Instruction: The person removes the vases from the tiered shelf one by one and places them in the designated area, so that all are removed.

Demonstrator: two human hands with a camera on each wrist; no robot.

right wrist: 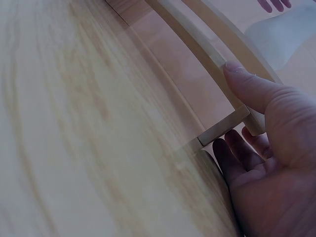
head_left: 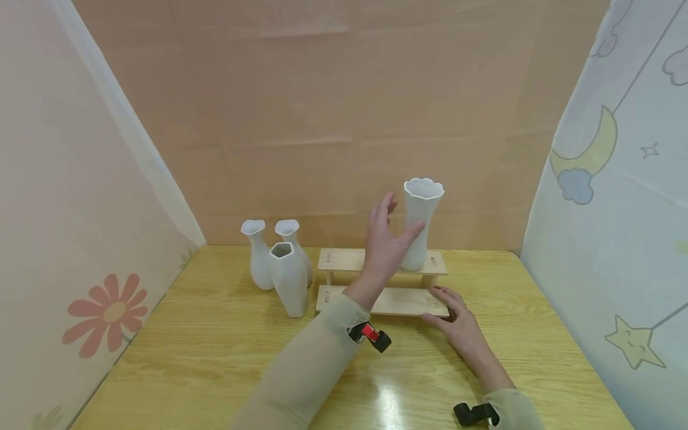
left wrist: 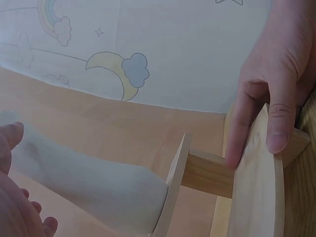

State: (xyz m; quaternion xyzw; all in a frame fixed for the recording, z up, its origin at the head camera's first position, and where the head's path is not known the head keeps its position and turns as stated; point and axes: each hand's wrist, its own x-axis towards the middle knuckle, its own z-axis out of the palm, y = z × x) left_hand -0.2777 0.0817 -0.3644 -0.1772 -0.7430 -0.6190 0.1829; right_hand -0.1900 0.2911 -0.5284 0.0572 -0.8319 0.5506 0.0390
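A tall white vase with a scalloped rim stands upright on the right part of the upper step of a small two-tier wooden shelf. My left hand is beside the vase with its fingers spread and its thumb across the vase's front. In the left wrist view the thumb overlaps the vase's upper part; whether it touches cannot be told. Low at the shelf's right end, my right hand grips the lower board, thumb on the front edge and fingers round the end, as the right wrist view also shows.
Left of the shelf, three white vases stand close together on the wooden table: a faceted one in front, and two narrow-necked ones, the left and the right, behind. Cloth walls enclose the back and sides.
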